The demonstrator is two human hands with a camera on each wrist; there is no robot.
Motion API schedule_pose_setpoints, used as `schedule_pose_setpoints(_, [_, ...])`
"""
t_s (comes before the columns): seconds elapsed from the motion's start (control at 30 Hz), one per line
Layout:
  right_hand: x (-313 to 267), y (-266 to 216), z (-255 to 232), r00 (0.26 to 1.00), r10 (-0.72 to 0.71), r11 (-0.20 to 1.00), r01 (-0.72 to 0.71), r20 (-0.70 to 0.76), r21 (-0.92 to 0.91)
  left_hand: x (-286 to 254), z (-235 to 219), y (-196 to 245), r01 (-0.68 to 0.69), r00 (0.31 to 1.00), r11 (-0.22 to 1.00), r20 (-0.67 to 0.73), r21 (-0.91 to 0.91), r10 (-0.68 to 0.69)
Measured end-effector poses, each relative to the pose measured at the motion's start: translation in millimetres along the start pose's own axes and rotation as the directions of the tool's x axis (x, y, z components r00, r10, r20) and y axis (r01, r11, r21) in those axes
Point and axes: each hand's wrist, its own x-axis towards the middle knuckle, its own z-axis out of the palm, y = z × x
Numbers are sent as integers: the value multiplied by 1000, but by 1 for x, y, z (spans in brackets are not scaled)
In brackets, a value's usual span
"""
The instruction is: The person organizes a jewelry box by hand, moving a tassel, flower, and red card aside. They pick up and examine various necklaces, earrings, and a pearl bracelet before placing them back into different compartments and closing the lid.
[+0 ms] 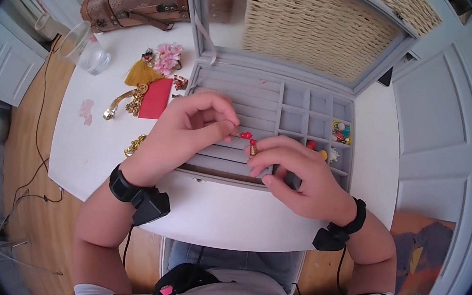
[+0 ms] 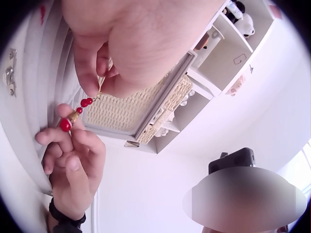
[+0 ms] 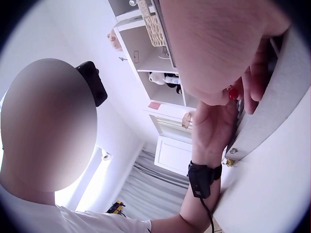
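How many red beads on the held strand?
4: two beads together nearest the left hand, a third next to the gold cap, a larger one past it. Fingers may hide more.

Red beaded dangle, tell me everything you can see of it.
The dangle has shiny round red beads, then a gold-coloured cap and a larger red bead at the end. The left hand pinches its top. It slants towards the right hand, whose grip is unclear, over the grey box.
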Motion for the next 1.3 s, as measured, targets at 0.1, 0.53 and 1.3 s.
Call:
schedule_pose_setpoints(0.1, [-1,1,1,998,6,1000,-6,-58,2,-1,3,-1,-54,998,997,30,-46,55])
schedule_pose_setpoints(0.53, [-3,-1,8,978,15,998,-28,-209,-58,-9,25,-18,-266,953,947,195,177,231])
schedule_pose_setpoints(1.3, [-3,2,2,990,-12,999,7,-143,-33,-8,23,-9,32,966,991,257,-130,3])
